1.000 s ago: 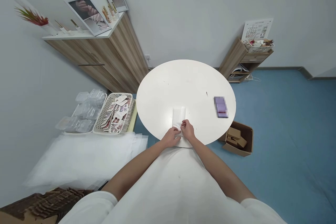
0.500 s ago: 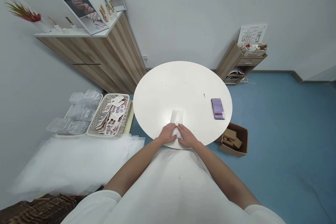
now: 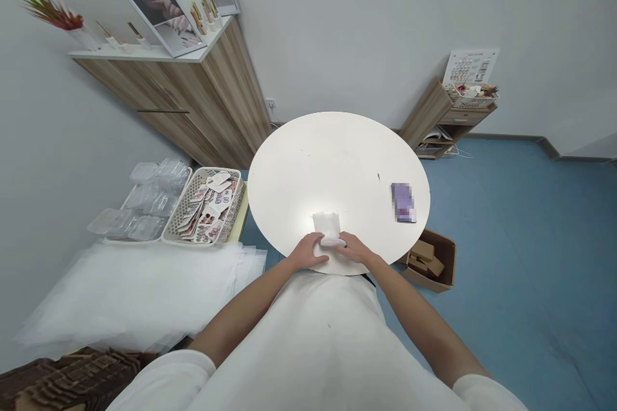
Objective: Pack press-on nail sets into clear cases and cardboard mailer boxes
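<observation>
A thin white sheet, soft like packing foam, lies near the front edge of the round white table. Its near end is folded or rolled over into a thick edge. From the right, my right hand grips that rolled end, its thumb side against the fold. On the other side, my left hand has thumb and fingers spread in a curve, with the fingertips touching the sheet's left edge. Whether anything is wrapped inside the fold I cannot tell.
A blurred purple phone-like object lies on the table's right side. Below stands a cardboard box with small brown boxes. To the left are a basket of printed cards, clear plastic boxes and white translucent sheets.
Both hands, earlier close together over the narrower folded sheet, have moved apart. More of the sheet now shows, spread wider, with its near end rolled up at my right hand.
</observation>
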### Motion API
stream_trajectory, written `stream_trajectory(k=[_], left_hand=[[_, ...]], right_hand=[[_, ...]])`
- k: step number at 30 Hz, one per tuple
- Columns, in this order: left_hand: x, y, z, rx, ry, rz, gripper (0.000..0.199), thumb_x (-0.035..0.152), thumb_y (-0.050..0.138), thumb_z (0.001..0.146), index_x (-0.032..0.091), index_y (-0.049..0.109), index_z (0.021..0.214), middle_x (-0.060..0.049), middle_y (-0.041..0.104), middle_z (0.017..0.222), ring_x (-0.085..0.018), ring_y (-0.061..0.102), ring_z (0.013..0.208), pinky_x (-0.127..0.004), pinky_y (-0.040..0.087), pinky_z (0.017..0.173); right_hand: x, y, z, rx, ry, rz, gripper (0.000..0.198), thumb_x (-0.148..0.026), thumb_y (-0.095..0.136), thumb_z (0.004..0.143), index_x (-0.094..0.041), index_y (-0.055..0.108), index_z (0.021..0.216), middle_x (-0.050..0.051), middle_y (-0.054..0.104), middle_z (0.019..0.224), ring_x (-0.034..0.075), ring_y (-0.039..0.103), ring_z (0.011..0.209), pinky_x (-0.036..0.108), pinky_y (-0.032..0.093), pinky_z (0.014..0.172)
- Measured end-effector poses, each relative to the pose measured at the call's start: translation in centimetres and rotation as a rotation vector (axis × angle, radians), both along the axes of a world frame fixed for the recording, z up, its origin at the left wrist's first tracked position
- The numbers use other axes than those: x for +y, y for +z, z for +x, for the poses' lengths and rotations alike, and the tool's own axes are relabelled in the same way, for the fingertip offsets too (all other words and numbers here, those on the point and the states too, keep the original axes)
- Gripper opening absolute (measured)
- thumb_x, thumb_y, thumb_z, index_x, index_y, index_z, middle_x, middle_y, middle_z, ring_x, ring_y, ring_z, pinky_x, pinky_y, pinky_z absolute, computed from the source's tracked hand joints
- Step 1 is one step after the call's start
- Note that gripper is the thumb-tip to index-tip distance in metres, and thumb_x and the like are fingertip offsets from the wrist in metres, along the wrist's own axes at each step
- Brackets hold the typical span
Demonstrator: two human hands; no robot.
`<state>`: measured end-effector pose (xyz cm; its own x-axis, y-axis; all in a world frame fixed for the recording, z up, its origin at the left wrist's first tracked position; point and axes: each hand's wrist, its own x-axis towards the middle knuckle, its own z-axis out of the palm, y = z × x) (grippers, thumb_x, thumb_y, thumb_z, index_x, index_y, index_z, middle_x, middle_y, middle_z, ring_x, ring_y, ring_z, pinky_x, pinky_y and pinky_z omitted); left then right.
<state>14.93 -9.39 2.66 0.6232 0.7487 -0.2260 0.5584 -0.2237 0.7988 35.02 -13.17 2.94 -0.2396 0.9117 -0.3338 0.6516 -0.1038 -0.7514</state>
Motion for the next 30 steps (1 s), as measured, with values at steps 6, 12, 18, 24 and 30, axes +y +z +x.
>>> stream_trajectory(k=[6, 12, 18, 24, 30], left_hand=[[1.4, -1.6, 1.7, -0.017, 0.245, -0.066, 0.019, 0.032, 0.047, 0.076, 0.019, 0.055, 0.088, -0.005, 0.057, 0.088, -0.018, 0.053, 0.082, -0.030, 0.042, 0.074], [1.5, -2.4, 2.8, 0.042, 0.441, -0.156, 0.023, 0.027, 0.046, 0.079, 0.018, 0.048, 0.100, -0.004, 0.061, 0.083, -0.017, 0.056, 0.076, -0.028, 0.041, 0.068], [1.6, -2.5, 3.7, 0.129, 0.519, -0.160, 0.022, 0.032, 0.046, 0.079, 0.019, 0.050, 0.097, -0.005, 0.060, 0.086, -0.018, 0.056, 0.078, -0.028, 0.041, 0.066], [1.7, -2.3, 3.8, 0.185, 0.614, -0.098, 0.030, 0.032, 0.049, 0.076, 0.016, 0.050, 0.102, -0.010, 0.052, 0.104, -0.018, 0.054, 0.084, -0.029, 0.041, 0.074], [0.9, -1.8, 4.3, 0.186, 0.645, -0.118, 0.043, 0.032, 0.049, 0.075, 0.016, 0.042, 0.114, -0.013, 0.044, 0.115, -0.018, 0.054, 0.087, -0.030, 0.041, 0.077]], right_hand=[[3.4, -0.1, 0.2, 0.081, -0.198, -0.280, 0.041, -0.054, 0.040, 0.077, -0.019, 0.060, 0.083, 0.007, 0.064, 0.088, 0.019, 0.057, 0.072, 0.029, 0.042, 0.062], [4.0, -1.4, -1.6, -0.081, -0.395, -0.158, 0.050, -0.058, 0.029, 0.080, -0.018, 0.049, 0.102, 0.010, 0.061, 0.092, 0.022, 0.056, 0.080, 0.031, 0.040, 0.066], [2.7, -2.8, -2.2, -0.091, -0.515, -0.003, 0.047, -0.046, 0.035, 0.080, -0.017, 0.034, 0.117, 0.009, 0.055, 0.099, 0.021, 0.055, 0.082, 0.032, 0.042, 0.070], [0.4, -3.4, -1.5, -0.055, -0.471, 0.199, 0.044, -0.036, 0.041, 0.079, -0.019, 0.034, 0.119, 0.012, 0.041, 0.116, 0.022, 0.046, 0.102, 0.038, 0.041, 0.083], [-0.5, -3.3, -1.5, -0.124, -0.295, 0.158, 0.051, -0.040, 0.047, 0.076, -0.021, 0.036, 0.121, 0.012, 0.027, 0.131, 0.028, 0.027, 0.121, 0.043, 0.033, 0.093]])
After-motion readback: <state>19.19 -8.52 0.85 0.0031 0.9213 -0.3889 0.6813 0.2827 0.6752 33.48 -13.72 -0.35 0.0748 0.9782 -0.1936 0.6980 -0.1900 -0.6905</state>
